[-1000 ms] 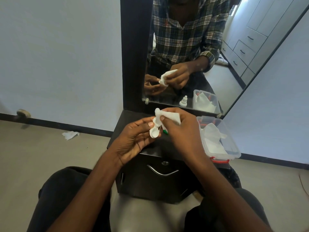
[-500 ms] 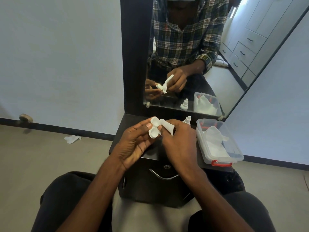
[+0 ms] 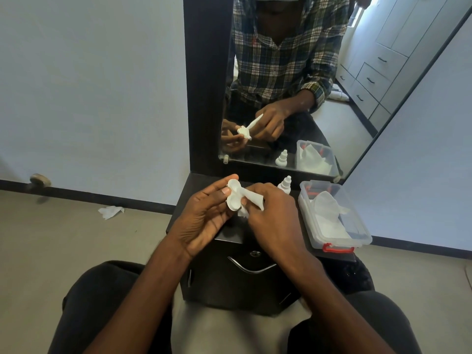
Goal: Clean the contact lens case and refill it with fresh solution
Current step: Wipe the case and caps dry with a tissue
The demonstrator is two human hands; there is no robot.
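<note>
We observe the left hand held above the dark cabinet, its fingers curled and its thumb pressed against the white contact lens case, which it pinches by the left side. The case is off the cabinet top, in the air between the two hands, with both round wells open and facing the camera, one above the other. The right hand is closed around a twisted white tissue; the twisted end meets the case at the junction between the two wells, and a loose part of the tissue hangs below the case. We cannot tell how far the tissue enters either well.

On the cabinet top, near its back edge and just behind the right hand, stands a small white dropper bottle, upright and capped. At the right edge of the top sits a clear plastic box with a red latch on its near end; white tissues lie inside it. The mirror behind the cabinet reflects both hands, the bottle and the box. A crumpled tissue scrap lies on the floor to the left, near the wall, well apart from the cabinet.
</note>
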